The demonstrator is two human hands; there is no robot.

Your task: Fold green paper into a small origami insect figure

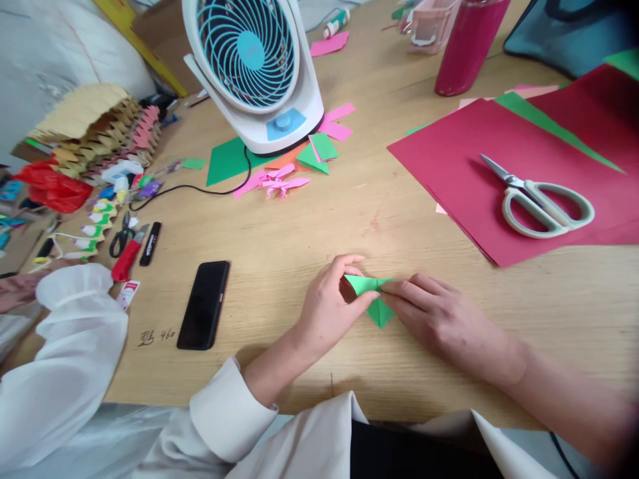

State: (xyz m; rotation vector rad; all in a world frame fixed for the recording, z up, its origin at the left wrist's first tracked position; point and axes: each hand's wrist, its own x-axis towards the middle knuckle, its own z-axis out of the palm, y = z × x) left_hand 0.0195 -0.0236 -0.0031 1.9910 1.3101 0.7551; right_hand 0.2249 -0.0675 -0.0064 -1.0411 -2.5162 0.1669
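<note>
A small piece of folded green paper (pixel 381 313) is held between my two hands just over the wooden table, its pointed end toward me. My left hand (pixel 332 293) pinches its left part between thumb and fingers. From the other side, my right hand (pixel 439 316) closes its fingertips on the right part and covers some of the paper. Beyond my hands lies a folded pink paper figure (pixel 282 181). To the right, scissors (pixel 544 203) rest on large sheets of dark red paper (pixel 449 173).
A white fan (pixel 254 73) stands at the back, its cord running left. A black phone (pixel 204 306) lies left of my hands. Past it are a red-handled cutter (pixel 127 259) and a marker (pixel 150 244). A co-worker's white sleeve (pixel 80 319) reaches in at left. A pink bottle (pixel 469 46) stands back right.
</note>
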